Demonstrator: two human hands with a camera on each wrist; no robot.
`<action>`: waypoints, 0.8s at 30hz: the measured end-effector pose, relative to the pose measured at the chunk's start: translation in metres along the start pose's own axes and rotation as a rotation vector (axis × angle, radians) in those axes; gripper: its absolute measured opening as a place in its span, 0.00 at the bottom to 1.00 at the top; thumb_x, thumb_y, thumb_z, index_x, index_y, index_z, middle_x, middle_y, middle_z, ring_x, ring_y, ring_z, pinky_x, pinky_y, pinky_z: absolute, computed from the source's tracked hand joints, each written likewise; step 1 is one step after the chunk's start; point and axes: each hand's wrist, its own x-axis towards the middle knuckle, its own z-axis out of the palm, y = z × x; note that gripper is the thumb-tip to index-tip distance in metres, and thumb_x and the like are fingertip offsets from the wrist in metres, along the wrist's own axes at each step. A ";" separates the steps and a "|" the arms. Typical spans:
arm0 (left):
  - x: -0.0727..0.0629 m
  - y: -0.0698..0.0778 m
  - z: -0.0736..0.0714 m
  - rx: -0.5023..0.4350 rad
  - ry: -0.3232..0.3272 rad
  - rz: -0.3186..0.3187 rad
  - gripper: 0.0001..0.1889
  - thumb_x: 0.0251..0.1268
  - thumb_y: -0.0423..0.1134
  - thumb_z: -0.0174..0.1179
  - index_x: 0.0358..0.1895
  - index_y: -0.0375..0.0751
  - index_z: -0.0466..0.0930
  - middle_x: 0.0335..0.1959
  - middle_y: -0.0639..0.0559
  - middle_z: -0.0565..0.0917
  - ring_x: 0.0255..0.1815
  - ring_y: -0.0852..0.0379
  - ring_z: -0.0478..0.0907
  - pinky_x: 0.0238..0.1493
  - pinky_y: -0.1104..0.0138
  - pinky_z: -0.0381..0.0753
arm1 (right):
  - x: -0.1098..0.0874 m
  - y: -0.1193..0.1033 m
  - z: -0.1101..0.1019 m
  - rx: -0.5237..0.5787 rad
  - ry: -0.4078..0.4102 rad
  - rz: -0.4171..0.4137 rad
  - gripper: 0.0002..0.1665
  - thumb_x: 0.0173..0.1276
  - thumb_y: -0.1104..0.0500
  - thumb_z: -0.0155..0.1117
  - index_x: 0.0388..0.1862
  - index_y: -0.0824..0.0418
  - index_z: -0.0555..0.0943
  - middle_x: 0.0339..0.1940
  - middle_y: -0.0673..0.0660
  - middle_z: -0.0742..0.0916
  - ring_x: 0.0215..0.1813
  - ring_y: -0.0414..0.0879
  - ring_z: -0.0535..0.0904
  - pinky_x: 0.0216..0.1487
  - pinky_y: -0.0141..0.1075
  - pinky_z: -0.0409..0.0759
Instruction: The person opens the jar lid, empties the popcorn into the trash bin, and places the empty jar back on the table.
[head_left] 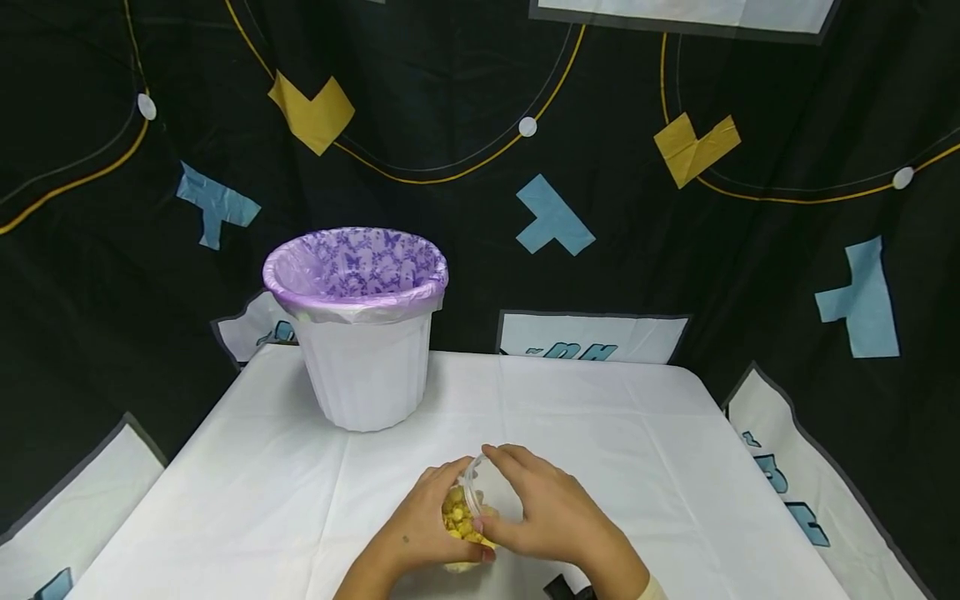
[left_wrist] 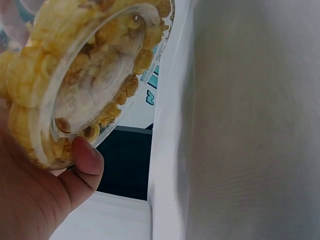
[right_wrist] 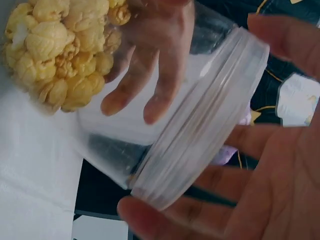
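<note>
A clear plastic jar (right_wrist: 115,120) partly filled with yellow popcorn (right_wrist: 65,55) is tilted above the white table. My left hand (head_left: 423,521) grips the jar's body; in the left wrist view its thumb (left_wrist: 87,162) lies by the round base. Around the translucent screw lid (right_wrist: 205,125) curl the fingers and thumb of my right hand (head_left: 543,508). The lid sits on the jar's mouth. Through the clear wall, fingers of the left hand show behind the jar in the right wrist view.
A white bin (head_left: 367,367) with a purple patterned liner (head_left: 352,262) stands at the table's back left. The white-covered table (head_left: 600,433) meets a black backdrop (head_left: 450,208) with paper shapes. A small black object (head_left: 562,587) lies at the near edge, partly hidden by the right arm.
</note>
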 end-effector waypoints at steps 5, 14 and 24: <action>-0.001 -0.001 -0.001 0.029 0.004 0.001 0.59 0.30 0.69 0.78 0.74 0.58 0.62 0.67 0.61 0.73 0.60 0.57 0.70 0.57 0.56 0.77 | -0.002 0.003 -0.002 0.023 -0.046 -0.079 0.46 0.61 0.39 0.65 0.78 0.40 0.62 0.75 0.51 0.70 0.70 0.52 0.72 0.57 0.58 0.79; -0.004 -0.001 -0.001 0.003 -0.002 0.039 0.57 0.33 0.70 0.77 0.74 0.59 0.63 0.65 0.67 0.72 0.58 0.60 0.69 0.55 0.59 0.78 | -0.005 0.002 -0.001 0.078 -0.060 -0.174 0.55 0.49 0.54 0.70 0.78 0.39 0.61 0.78 0.48 0.65 0.78 0.56 0.60 0.61 0.61 0.75; -0.003 0.001 0.000 -0.001 0.020 -0.002 0.58 0.31 0.67 0.79 0.74 0.62 0.62 0.66 0.62 0.73 0.60 0.59 0.68 0.56 0.57 0.78 | 0.001 -0.010 0.008 -0.024 0.080 0.141 0.49 0.62 0.21 0.51 0.79 0.39 0.61 0.76 0.54 0.70 0.68 0.61 0.73 0.43 0.66 0.79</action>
